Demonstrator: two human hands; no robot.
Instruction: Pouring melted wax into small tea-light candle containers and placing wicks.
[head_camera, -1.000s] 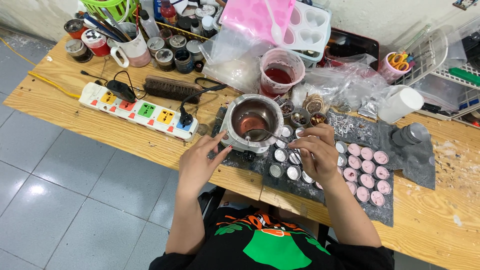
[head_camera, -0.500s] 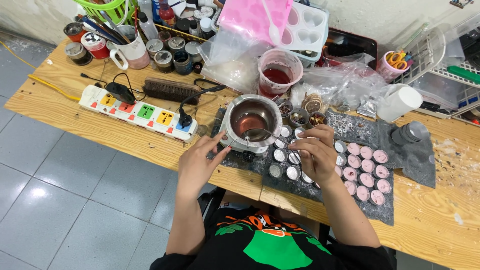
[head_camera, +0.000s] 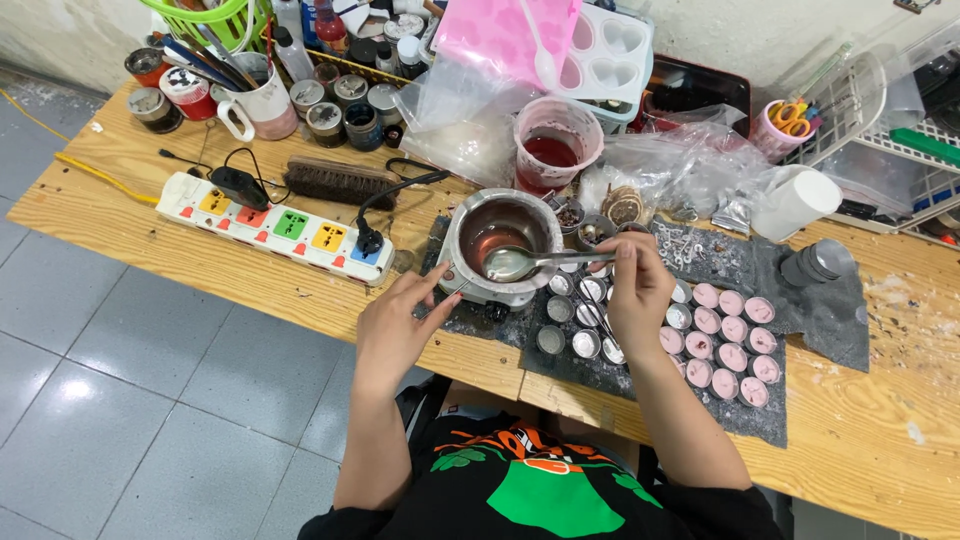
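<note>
While our right hand (head_camera: 637, 290) pinches the spoon (head_camera: 520, 263) over the melting pot (head_camera: 500, 243), left hand (head_camera: 395, 325) fingers spread beside it, we should keep it level above the small tins (head_camera: 585, 315).

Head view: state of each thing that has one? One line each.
melting pot: holds reddish liquid
spoon: held by right hand, bowl over pot
left hand: empty, fingertips by pot base
small tins: empty
pink tins: filled
power strip: two plugs in
plastic cup: part full, red liquid

Clear plastic bags (head_camera: 690, 165) crumpled behind metal pot; labelled round jars (head_camera: 345, 100) at table's back left.
</note>
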